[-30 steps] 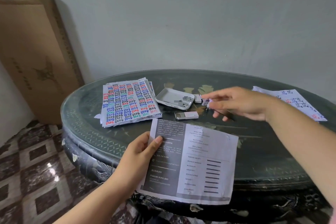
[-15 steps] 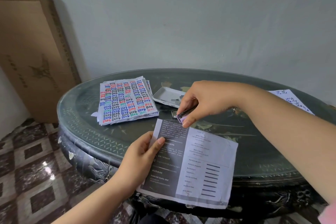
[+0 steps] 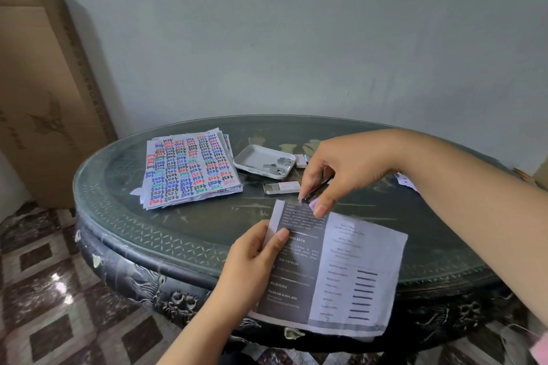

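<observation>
Leaning against the grey wall at far left is a large flat cardboard box [image 3: 44, 98]. An oval, glass-covered tabletop [image 3: 178, 231] occupies the centre of the view, above a patterned tile floor. A stack of sheets [image 3: 189, 167], covered in rows of coloured handwriting, lies flat on the left part of the tabletop. The printed sheet [image 3: 355, 275], grey and white with dark bars, lies at the near edge; its lower part overhangs the rim. The right hand [image 3: 341, 169] reaches in from the right, over the sheet's far left corner. The left hand [image 3: 252, 264] is at the sheet's left edge, its grip closed on the paper with the thumb on top. A white tray [image 3: 258, 158] sits beyond the sheet, just right of the stack. A staple box [image 3: 281, 187] lies between the tray and the sheet, partly slid open. A small stapler [image 3: 314, 192] is pinched in the right hand's grip, its front end touching the sheet's corner. Loose staples [image 3: 280, 167] lie in the tray's right end.
</observation>
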`<control>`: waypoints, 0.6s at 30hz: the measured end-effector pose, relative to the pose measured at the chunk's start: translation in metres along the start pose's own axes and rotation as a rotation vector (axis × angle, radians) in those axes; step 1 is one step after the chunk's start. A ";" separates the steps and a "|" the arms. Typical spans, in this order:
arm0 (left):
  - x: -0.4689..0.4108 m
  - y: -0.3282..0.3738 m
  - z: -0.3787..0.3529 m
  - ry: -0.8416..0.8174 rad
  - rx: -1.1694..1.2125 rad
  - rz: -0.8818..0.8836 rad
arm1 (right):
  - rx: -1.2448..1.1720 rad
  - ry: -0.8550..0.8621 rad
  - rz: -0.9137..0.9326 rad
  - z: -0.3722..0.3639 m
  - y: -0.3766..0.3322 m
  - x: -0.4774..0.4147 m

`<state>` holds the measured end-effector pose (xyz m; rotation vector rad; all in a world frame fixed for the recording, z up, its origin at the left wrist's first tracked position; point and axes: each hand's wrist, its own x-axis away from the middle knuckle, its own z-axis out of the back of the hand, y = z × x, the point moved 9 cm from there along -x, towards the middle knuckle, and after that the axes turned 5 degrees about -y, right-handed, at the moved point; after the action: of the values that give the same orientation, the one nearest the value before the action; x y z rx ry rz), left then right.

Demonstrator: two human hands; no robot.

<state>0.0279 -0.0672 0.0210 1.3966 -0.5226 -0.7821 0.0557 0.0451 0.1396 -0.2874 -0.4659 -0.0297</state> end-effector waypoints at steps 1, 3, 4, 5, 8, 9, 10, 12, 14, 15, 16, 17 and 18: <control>0.002 -0.002 -0.001 0.009 0.035 0.007 | -0.002 0.000 -0.004 0.000 0.001 0.001; 0.005 -0.004 -0.002 0.024 0.092 0.008 | 0.008 -0.014 -0.012 -0.002 0.001 0.001; 0.006 -0.003 -0.003 0.030 0.108 0.003 | 0.019 -0.021 -0.015 -0.004 0.000 0.000; 0.006 -0.002 -0.003 0.034 0.118 -0.004 | 0.031 -0.023 -0.018 -0.006 -0.002 -0.001; 0.005 0.003 -0.002 0.043 0.088 -0.041 | 0.073 -0.001 -0.033 -0.007 -0.009 -0.005; 0.005 0.005 -0.001 0.056 0.073 -0.055 | 0.088 0.015 -0.037 -0.006 -0.011 -0.006; 0.005 0.007 0.002 0.072 0.063 -0.066 | 0.106 0.032 -0.039 -0.004 -0.014 -0.006; 0.005 0.010 0.005 0.092 0.050 -0.082 | 0.145 0.061 -0.033 0.000 -0.019 -0.006; 0.006 0.012 0.006 0.102 0.037 -0.100 | 0.175 0.082 -0.030 0.003 -0.023 -0.006; 0.007 0.013 0.007 0.111 0.024 -0.109 | 0.187 0.089 -0.030 0.004 -0.025 -0.006; 0.007 0.014 0.008 0.118 0.014 -0.114 | 0.200 0.092 -0.029 0.005 -0.026 -0.006; 0.008 0.015 0.009 0.118 0.010 -0.119 | 0.212 0.096 -0.027 0.005 -0.028 -0.006; 0.008 0.016 0.008 0.114 0.005 -0.124 | 0.222 0.099 -0.026 0.005 -0.029 -0.006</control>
<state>0.0297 -0.0788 0.0366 1.4790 -0.3522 -0.7952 0.0452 0.0181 0.1488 -0.0613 -0.3709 -0.0172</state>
